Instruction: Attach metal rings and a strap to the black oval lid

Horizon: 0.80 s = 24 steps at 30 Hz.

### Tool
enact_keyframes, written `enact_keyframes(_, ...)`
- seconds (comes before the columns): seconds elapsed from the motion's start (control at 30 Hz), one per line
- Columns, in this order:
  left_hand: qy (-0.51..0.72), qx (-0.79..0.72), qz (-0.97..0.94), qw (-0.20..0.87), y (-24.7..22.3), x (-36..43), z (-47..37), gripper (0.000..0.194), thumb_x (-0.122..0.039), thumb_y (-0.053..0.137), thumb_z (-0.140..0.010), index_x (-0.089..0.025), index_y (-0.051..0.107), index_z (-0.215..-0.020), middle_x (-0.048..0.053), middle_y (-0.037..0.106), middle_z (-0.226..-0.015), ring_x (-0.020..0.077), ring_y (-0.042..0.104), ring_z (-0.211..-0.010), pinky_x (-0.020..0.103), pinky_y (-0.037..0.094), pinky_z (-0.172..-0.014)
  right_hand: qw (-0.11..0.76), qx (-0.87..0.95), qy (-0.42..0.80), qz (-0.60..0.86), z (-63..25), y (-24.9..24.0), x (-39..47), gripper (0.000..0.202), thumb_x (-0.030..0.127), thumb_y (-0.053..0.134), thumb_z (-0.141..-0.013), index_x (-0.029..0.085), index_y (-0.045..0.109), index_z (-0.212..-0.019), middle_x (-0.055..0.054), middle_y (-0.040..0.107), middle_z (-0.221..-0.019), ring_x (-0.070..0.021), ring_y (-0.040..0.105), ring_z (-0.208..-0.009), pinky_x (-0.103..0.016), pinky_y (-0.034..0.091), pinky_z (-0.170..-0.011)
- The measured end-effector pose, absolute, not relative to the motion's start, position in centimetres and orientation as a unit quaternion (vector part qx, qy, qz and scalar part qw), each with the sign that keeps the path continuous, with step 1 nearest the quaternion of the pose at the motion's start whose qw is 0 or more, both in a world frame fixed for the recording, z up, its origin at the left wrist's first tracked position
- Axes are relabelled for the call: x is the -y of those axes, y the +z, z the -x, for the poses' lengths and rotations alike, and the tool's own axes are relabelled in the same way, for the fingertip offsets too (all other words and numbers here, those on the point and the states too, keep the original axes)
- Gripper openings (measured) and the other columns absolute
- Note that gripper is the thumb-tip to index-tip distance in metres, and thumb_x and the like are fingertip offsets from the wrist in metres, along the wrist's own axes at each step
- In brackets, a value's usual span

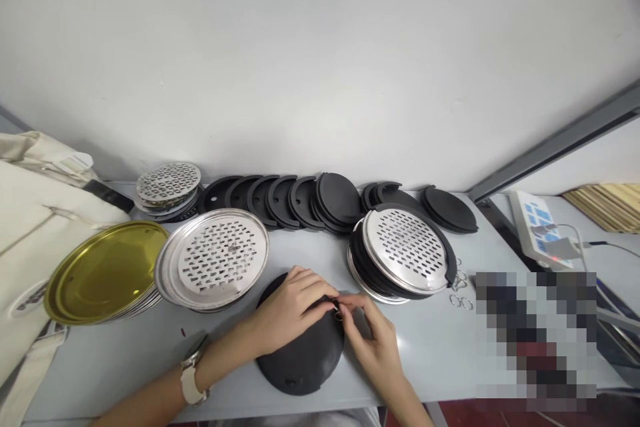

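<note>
A round black disc [300, 363] lies on the grey table in front of me. Across its upper part reaches my left hand [293, 307], its fingertips pinched at the disc's right edge. My right hand [370, 330] meets it there, with thumb and finger closed on a small metal ring [339, 314]. Whatever the left fingertips hold besides the ring is too small to make out. More metal rings [461, 302] lie on the table at the right, beside a stack topped by a perforated silver plate [407, 243].
Gold plates [110, 270] and a silver perforated plate [223, 257] stand at the left. Along the wall runs a row of black discs [337, 199]. A white power strip [540, 227] with cables is at the right, and a cream bag [30, 213] at the far left.
</note>
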<state>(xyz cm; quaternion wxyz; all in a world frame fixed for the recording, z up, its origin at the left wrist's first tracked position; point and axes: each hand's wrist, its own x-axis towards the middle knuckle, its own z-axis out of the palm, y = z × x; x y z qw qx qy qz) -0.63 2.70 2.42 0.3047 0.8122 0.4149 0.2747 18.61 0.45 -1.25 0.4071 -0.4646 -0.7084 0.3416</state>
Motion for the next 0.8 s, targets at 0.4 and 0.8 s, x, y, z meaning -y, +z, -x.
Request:
enact_keyframes(0.4,0.357,-0.445,-0.727,0.382,2.7,-3.1,0.4,0.015,-0.013,0.051,-0.088,-0.02,0.063,-0.094,0.0,0.065,-0.089,0.0141,0.06,-0.087,0.027,0.048,-0.081,0.414,0.656,0.39,0.496,-19.1,-1.3,0.1,0.027,0.032,0.036,-0.099,0.02,0.06,-0.1,0.003,0.053,-0.058,-0.0136,0.054,-0.051,-0.023,0.044,-0.052)
enact_keyframes(0.8,0.319,-0.4,-0.764,0.393,2.4,-3.9,0.0,0.015,-0.012,0.054,-0.088,-0.02,0.066,-0.092,-0.001,0.063,-0.089,0.0115,0.059,-0.082,0.023,0.046,-0.076,0.42,0.705,0.272,0.502,-19.4,-1.2,1.0,0.011,0.023,0.046,-0.095,0.021,0.057,-0.098,-0.004,0.061,-0.083,-0.0176,0.06,-0.075,-0.027,0.049,-0.068)
